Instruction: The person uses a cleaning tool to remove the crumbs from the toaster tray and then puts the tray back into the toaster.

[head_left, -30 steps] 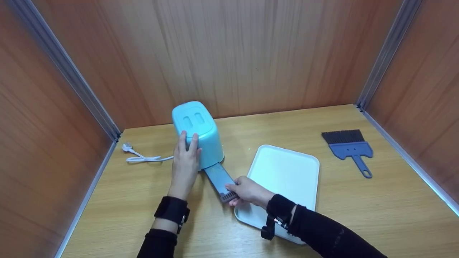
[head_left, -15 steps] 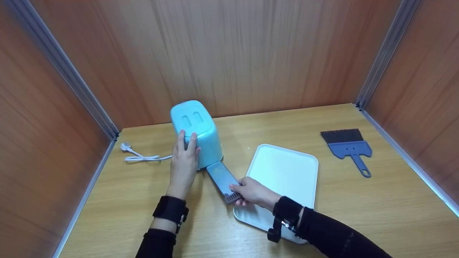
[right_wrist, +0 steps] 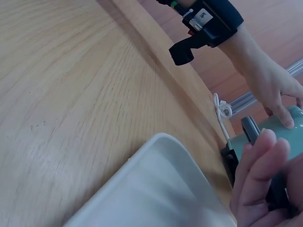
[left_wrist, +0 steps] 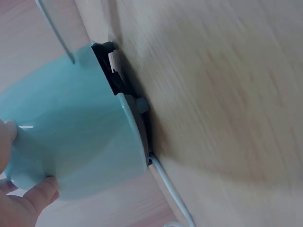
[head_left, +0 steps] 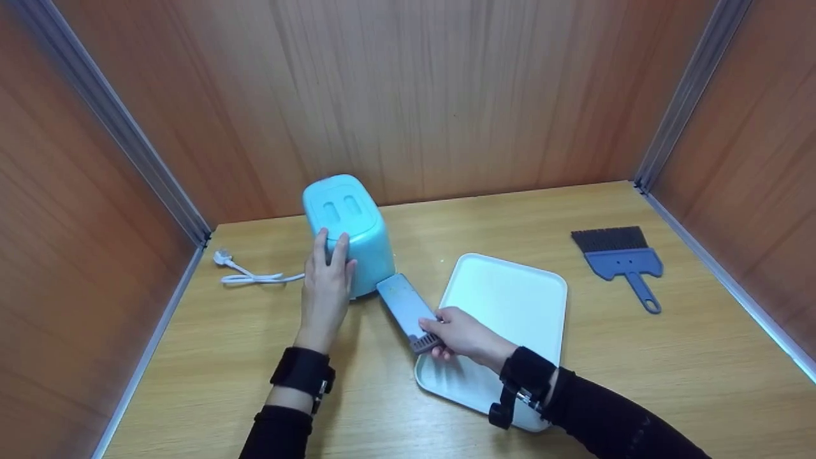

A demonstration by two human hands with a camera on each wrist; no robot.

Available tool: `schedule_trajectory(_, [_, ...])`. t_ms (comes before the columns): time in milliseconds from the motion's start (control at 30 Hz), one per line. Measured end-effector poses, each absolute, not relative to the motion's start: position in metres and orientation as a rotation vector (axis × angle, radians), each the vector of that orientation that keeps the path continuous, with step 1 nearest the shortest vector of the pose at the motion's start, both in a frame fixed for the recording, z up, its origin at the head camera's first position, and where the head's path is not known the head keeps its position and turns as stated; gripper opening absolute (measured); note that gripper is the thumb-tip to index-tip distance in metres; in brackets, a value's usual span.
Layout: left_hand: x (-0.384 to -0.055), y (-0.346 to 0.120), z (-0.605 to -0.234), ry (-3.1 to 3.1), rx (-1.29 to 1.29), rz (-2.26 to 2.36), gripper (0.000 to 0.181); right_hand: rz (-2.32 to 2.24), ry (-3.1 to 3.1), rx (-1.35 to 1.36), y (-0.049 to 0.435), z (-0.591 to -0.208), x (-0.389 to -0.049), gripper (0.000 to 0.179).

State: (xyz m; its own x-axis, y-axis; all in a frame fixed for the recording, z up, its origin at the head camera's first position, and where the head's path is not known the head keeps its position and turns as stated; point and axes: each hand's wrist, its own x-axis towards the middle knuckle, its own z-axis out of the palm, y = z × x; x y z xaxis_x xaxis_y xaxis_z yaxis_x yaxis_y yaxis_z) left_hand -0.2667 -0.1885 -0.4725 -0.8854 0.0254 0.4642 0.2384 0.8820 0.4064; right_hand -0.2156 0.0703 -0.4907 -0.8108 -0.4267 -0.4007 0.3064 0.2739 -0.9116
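A turquoise toaster [head_left: 366, 261] stands near the back wall, its top covered by a lid with two long recesses. My left hand [head_left: 324, 287] rests on its near end, fingers spread and fairly straight; in the left wrist view fingertips [left_wrist: 42, 194] touch the shell. Low on the toaster, that view also shows a dark slot [left_wrist: 106, 68]. With thumb and fingers my right hand [head_left: 468, 331] pinches the slatted end of a flat grey crumb tray [head_left: 405, 303], above the wood. Its far end is close to the toaster's base and appears outside the slot. Faint specks lie on it.
A white rectangular tray [head_left: 503, 306] lies under and beyond my right hand. Farther right is a blue hand brush [head_left: 623, 261] with dark bristles. The toaster's white cord and plug [head_left: 252, 277] lie to the left. Wooden panels [head_left: 421, 95] close in the back and sides.
My right hand has drawn the crumb tray outward and to the right, so its far end now shows at the toaster's base. My left hand has stayed on the toaster.
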Motion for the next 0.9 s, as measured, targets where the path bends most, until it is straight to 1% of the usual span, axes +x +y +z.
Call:
schedule_trajectory(300, [-0.267,-0.183,-0.469,-2.581,-0.146,-0.780,0.058,-1.621,1.976,-0.074,0.079,-0.485,-0.223,0.029])
schedule_trajectory(567, [-0.256,-0.169,-0.469,-2.498,-0.091,-0.479,0.060,-1.673,2.022,-0.015,0.085,-0.484,-0.227,0.029])
schedule_trajectory(733, [-0.242,-0.152,-0.471,-2.323,-0.219,-0.447,0.048,-1.738,2.067,0.036,0.085,-0.484,-0.228,0.027])
schedule_trajectory(833, [-0.232,-0.139,-0.473,-2.307,-0.282,-0.620,0.038,-1.786,2.086,0.071,0.085,-0.483,-0.229,0.026])
schedule_trajectory(900, [-0.226,-0.130,-0.475,-2.353,-0.278,-0.826,0.034,-1.819,2.089,0.088,0.085,-0.482,-0.230,0.027])
